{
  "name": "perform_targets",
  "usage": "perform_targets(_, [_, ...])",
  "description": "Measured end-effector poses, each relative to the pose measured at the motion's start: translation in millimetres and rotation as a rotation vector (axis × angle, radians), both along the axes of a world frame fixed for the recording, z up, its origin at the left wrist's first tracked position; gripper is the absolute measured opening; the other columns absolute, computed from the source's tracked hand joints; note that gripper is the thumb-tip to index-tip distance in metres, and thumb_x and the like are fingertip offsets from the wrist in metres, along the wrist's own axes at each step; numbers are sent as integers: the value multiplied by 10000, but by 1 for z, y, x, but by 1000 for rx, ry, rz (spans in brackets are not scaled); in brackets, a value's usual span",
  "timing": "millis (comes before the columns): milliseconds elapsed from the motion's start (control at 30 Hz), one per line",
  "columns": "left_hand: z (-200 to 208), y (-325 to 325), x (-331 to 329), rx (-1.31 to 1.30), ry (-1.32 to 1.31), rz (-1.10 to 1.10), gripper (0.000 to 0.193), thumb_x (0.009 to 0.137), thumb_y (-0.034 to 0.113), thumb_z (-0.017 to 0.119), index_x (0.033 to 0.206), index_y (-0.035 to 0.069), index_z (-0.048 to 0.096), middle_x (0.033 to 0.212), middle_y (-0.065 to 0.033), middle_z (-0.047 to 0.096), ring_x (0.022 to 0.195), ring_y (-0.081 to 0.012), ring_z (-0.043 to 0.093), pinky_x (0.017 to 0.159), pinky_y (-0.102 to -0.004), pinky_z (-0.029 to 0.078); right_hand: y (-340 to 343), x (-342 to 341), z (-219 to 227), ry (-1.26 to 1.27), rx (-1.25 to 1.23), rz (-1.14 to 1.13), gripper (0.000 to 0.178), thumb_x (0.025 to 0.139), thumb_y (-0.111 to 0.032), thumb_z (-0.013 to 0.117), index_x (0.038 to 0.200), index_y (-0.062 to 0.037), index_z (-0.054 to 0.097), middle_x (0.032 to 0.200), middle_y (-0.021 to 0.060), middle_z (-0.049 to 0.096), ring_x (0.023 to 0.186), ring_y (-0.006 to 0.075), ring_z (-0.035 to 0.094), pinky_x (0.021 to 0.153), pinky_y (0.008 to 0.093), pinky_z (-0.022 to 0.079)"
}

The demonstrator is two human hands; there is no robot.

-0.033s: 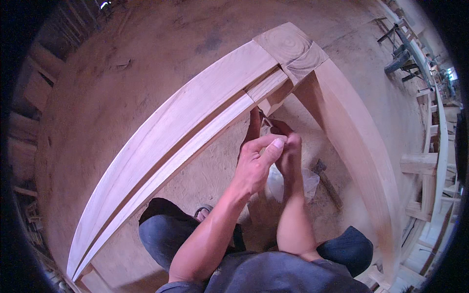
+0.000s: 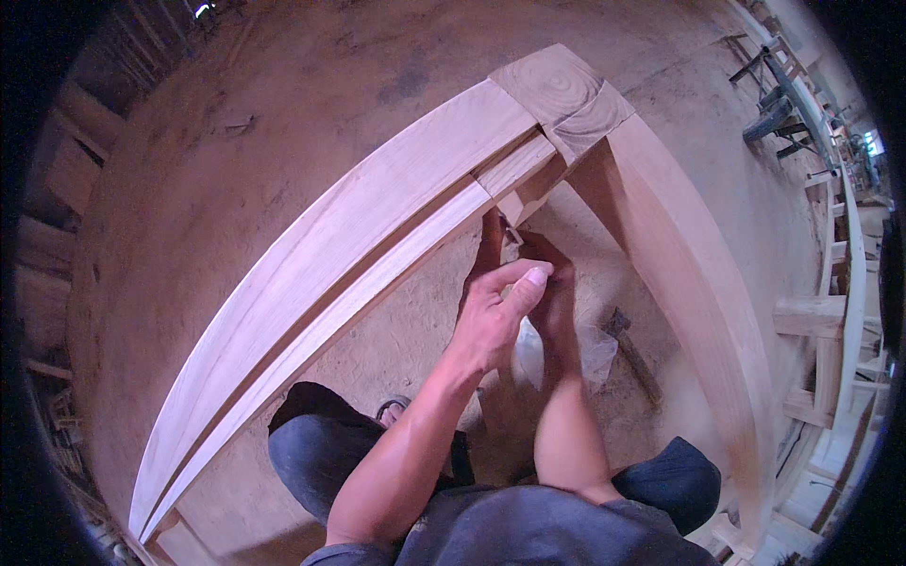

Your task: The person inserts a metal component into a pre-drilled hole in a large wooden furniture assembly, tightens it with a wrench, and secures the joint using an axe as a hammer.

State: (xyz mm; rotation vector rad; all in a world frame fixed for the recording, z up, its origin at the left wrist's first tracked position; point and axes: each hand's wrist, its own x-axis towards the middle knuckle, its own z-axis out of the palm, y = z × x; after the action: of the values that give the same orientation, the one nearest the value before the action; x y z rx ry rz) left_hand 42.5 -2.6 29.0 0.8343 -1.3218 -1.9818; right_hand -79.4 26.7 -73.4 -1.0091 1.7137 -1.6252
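Beneath the upper corner of a pale wooden frame, both hands work close together. My left hand is closed, thumb and forefinger drawn together; shadowed fingers reach up beside the inner rail. My right hand lies just behind it, fingers curled, partly covered by the left. Between the fingertips shows a small thin pale piece, its kind too small and dark to tell. It sits just below the wooden block under the corner post. A curved outer rail runs off to the left, another curved rail to the right.
A hammer-like tool with a wooden handle lies on the dirt floor inside the frame, next to a clear plastic bag. My knees are bent beneath the arms. More wooden frames stand along the right edge.
My right hand has shifted slightly, and the small pale piece at the fingertips has turned a little. My left hand and the wooden frame look the same.
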Motion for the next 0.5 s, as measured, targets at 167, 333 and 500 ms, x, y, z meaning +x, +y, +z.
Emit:
perform_targets(167, [-25,-13,9,-158,1,135,387,978,334,621,1133,-5,722,996,-15,658,930,-124,549,879,-287,420,-9,15,17,126,-18,31,277,922,-101,596,1179,-23,663,867,79,699,810,158,639,726,333,512])
perform_targets(333, [8,-3,13,59,172,29,376,988,292,615,1131,-42,711,1100,-69,680,1042,-151,576,953,-297,428,10,28,123,468,405,-103,237,886,-102,583,1094,-37,677,883,223,691,861,399,680,756,447,532])
perform_targets(500, [14,0,4,-6,154,24,353,994,288,609,1100,-30,718,973,-37,678,948,-121,574,896,-284,453,10,8,130,488,486,-13,175,850,-98,600,990,-15,665,758,185,655,679,369,633,650,420,496])
